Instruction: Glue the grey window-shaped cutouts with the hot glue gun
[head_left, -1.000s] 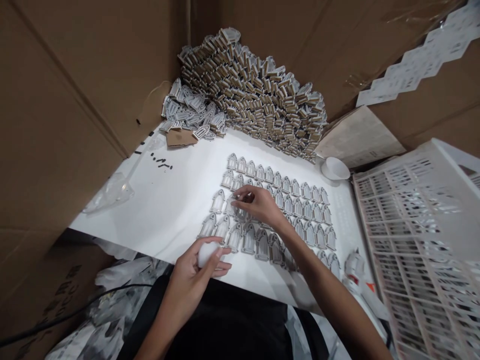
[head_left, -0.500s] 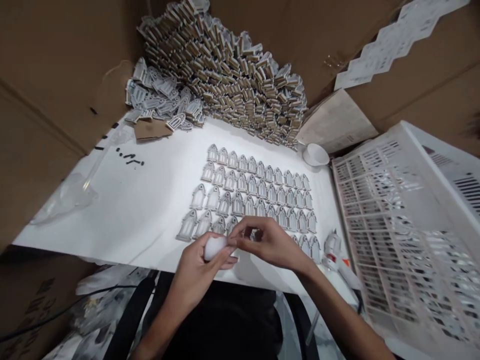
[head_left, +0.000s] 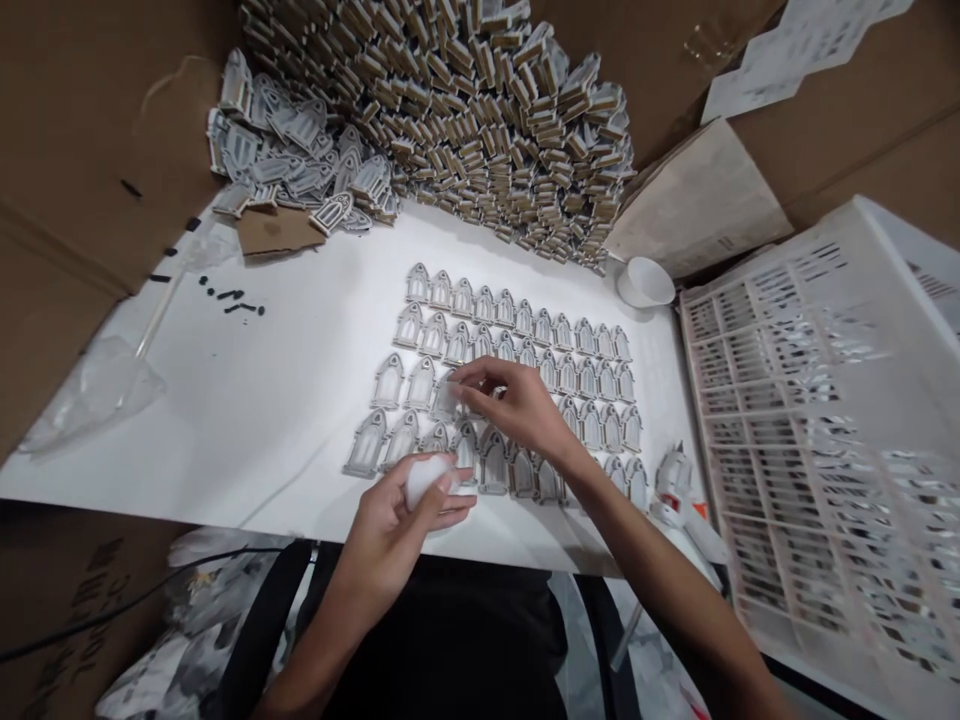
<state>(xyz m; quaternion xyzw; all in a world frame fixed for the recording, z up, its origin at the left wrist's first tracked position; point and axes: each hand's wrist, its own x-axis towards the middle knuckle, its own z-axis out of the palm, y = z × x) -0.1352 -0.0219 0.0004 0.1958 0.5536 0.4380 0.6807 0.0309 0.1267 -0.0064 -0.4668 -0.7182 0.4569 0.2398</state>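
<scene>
My left hand (head_left: 390, 535) is curled around a smooth white rounded thing (head_left: 427, 482), its kind unclear, just above the front edge of the table. My right hand (head_left: 517, 400) is over the rows of small arched window-shaped pieces (head_left: 493, 462). Its thumb and forefinger are pinched together at a piece in the third row from the back. Something whitish and thin shows at those fingertips, too small to name. The pieces lie flat in several rows, grey-white with dark edges. My right hand and forearm hide some of them.
A large heap of similar arched pieces (head_left: 480, 130) rises at the back, with a looser pile (head_left: 292, 140) to its left. A white cup (head_left: 646, 283), a glue gun (head_left: 679, 500) and a white plastic crate (head_left: 780, 430) stand on the right. Cardboard walls (head_left: 82, 150) surround the table.
My right hand has moved away from the white thing in my left hand, forward onto the rows. The left hand keeps its hold. The view has shifted slightly closer.
</scene>
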